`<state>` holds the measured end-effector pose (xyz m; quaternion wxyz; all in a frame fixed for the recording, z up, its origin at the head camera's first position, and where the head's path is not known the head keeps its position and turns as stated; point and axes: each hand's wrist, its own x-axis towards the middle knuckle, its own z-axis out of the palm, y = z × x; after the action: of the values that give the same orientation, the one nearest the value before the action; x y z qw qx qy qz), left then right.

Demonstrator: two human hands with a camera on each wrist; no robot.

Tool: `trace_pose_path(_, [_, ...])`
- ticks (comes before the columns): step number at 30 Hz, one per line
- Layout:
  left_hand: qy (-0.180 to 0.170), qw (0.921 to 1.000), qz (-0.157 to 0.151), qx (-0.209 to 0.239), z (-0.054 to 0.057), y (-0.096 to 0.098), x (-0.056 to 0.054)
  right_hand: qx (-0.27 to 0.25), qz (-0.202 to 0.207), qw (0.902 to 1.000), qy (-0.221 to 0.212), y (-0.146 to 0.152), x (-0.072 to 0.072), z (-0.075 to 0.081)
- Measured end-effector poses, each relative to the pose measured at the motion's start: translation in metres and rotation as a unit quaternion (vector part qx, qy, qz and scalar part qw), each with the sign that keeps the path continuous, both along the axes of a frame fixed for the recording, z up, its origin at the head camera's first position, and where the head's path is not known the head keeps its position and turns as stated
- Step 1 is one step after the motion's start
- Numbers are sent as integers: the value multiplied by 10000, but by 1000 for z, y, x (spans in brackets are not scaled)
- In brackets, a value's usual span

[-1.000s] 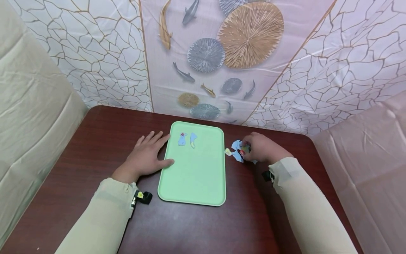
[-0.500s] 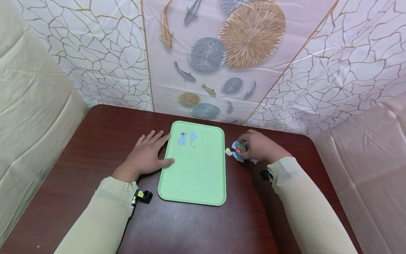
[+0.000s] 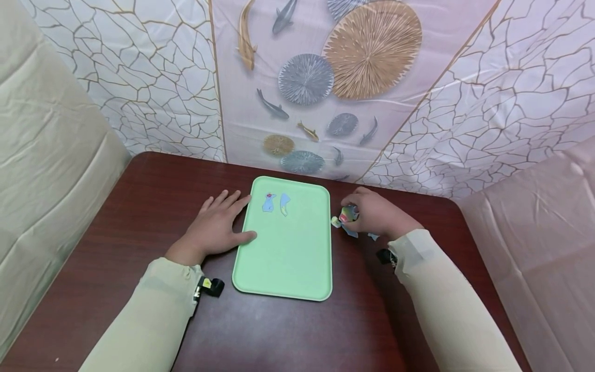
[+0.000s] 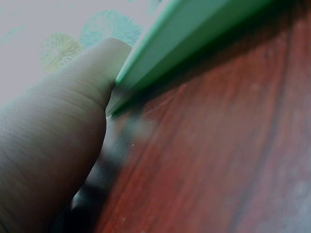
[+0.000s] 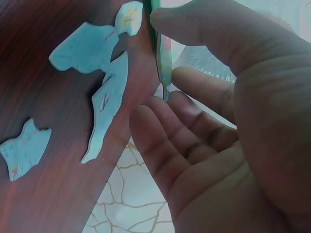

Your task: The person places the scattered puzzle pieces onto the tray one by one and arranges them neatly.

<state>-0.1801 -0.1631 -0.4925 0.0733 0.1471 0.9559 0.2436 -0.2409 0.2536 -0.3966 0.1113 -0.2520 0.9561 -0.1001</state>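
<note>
My left hand (image 3: 211, 227) lies with its fingers spread at the left rim of a light green tray (image 3: 283, 258), thumb over the edge. Near the tray's far left corner lie two puzzle pieces, a blue one with a red spot (image 3: 268, 203) and a curved blue-and-yellow one (image 3: 284, 204). To the right of the tray, my right hand (image 3: 378, 212) pinches a green and red puzzle piece (image 3: 345, 214) between thumb and fingers. In the right wrist view that held piece (image 5: 165, 58) is seen edge-on, above the table.
Several loose puzzle pieces lie right of the tray, among them a wide blue piece (image 5: 85, 48), a long one (image 5: 112, 99), a yellow-marked one (image 5: 129, 18) and a separate one (image 5: 26, 148). Patterned cloth (image 3: 297, 77) hangs behind the dark red table (image 3: 153, 217).
My right hand has moved a little left towards the tray, carrying the green and red puzzle piece over the loose pieces. The left hand stays at the tray's rim.
</note>
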Motion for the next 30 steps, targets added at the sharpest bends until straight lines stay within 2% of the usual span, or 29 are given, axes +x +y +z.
trace_pose_path(7, [10,10000,-7,10,0,0,0,-108,-94,9997,-207,-9,1,0])
trace_pose_path(19, [28,10000,-10,11,0,0,1,-382,139,9991,-139,-32,0,2])
trace_pose_path(30, [21,10000,-2,31,-1,-1,0,-384,223,9983,-389,-59,-4,2])
